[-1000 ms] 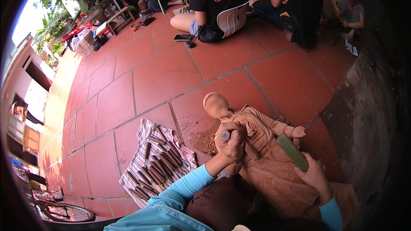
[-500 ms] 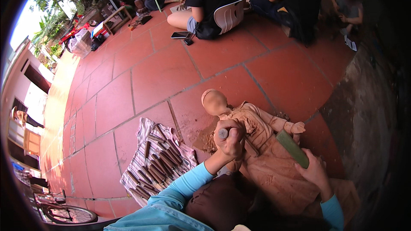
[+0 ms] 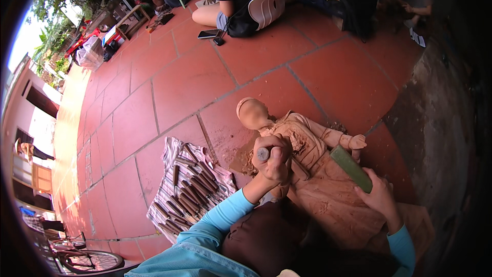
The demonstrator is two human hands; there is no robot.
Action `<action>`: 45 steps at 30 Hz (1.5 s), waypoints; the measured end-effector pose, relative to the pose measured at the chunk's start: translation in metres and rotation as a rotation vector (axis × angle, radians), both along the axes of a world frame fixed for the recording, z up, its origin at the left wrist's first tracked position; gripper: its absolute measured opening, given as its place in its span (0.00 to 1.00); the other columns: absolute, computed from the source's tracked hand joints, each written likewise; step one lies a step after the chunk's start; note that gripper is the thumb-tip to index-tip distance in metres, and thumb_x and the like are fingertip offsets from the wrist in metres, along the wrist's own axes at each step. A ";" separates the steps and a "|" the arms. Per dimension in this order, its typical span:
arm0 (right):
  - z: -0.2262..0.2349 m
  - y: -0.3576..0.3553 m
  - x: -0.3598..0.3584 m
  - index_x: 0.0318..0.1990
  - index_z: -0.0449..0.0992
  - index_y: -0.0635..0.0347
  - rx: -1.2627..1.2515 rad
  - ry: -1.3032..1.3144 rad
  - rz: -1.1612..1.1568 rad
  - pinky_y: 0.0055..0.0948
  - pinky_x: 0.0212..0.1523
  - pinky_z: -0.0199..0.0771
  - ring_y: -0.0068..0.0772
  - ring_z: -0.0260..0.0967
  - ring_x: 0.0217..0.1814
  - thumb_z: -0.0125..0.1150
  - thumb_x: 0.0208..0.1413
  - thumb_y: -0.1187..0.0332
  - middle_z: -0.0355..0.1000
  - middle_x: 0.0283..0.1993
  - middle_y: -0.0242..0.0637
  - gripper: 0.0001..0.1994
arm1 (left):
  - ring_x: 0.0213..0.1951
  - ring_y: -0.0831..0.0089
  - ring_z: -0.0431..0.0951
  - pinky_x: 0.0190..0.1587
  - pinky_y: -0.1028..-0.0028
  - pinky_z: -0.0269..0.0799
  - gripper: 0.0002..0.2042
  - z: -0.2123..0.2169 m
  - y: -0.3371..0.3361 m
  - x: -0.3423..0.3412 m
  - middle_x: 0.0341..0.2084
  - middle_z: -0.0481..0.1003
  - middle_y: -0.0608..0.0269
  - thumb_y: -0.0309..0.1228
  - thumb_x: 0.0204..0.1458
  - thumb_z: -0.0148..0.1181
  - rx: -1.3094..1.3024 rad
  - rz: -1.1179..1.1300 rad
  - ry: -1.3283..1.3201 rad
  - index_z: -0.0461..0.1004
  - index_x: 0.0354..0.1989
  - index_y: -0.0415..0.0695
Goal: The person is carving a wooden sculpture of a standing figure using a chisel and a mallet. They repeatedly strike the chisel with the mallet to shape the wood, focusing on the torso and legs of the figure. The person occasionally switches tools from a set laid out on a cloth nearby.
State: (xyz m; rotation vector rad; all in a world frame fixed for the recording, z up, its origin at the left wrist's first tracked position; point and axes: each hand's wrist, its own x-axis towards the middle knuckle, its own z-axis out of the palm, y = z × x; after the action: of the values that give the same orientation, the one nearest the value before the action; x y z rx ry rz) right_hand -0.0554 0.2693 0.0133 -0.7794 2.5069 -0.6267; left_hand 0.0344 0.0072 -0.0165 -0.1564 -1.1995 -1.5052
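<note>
A carved wooden figure [image 3: 312,174] lies on the red tiled floor, head pointing away from me. My left hand [image 3: 274,156] is closed around a chisel handle [image 3: 263,154], its tip pressed against the figure's chest, where wood chips lie. My right hand [image 3: 378,195] grips a green rectangular mallet block [image 3: 350,168] above the figure's right side. Both forearms wear light blue sleeves.
A striped cloth [image 3: 177,192] to the left holds several carving chisels [image 3: 192,184]. Wood dust lies beside the figure's shoulder. People sit on the tiles at the far side [image 3: 251,0], with a phone [image 3: 207,34] near them. A bicycle wheel [image 3: 84,261] shows at lower left.
Both hands stay on the chisel and mallet; the green mallet has shifted slightly over the figure. The view has tilted a little.
</note>
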 end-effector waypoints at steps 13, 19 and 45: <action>0.001 -0.003 0.000 0.52 0.67 0.53 -0.013 0.001 0.006 0.47 0.46 0.69 0.51 0.73 0.45 0.65 0.45 0.62 0.76 0.40 0.43 0.24 | 0.14 0.80 0.53 0.16 0.77 0.53 0.07 -0.003 -0.004 0.000 0.16 0.60 0.63 0.26 0.58 0.46 0.007 -0.109 0.157 0.61 0.34 0.33; -0.001 -0.002 0.000 0.52 0.67 0.53 -0.028 0.019 0.026 0.46 0.46 0.69 0.51 0.73 0.44 0.65 0.45 0.63 0.76 0.39 0.44 0.24 | 0.14 0.81 0.53 0.16 0.77 0.52 0.08 -0.003 -0.002 0.000 0.15 0.59 0.63 0.27 0.58 0.46 0.026 -0.108 0.153 0.62 0.34 0.33; -0.004 0.000 -0.001 0.52 0.67 0.53 -0.022 0.012 0.018 0.46 0.45 0.69 0.51 0.73 0.44 0.64 0.45 0.62 0.76 0.39 0.43 0.24 | 0.09 0.81 0.51 0.12 0.78 0.50 0.13 0.001 -0.001 -0.002 0.10 0.56 0.66 0.38 0.58 0.48 0.000 0.032 0.042 0.61 0.31 0.39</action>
State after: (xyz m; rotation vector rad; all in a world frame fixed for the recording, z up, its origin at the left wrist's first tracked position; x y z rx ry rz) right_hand -0.0567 0.2689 0.0093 -0.8155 2.5046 -0.6459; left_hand 0.0326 0.0059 -0.0160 -0.1671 -1.1638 -1.4677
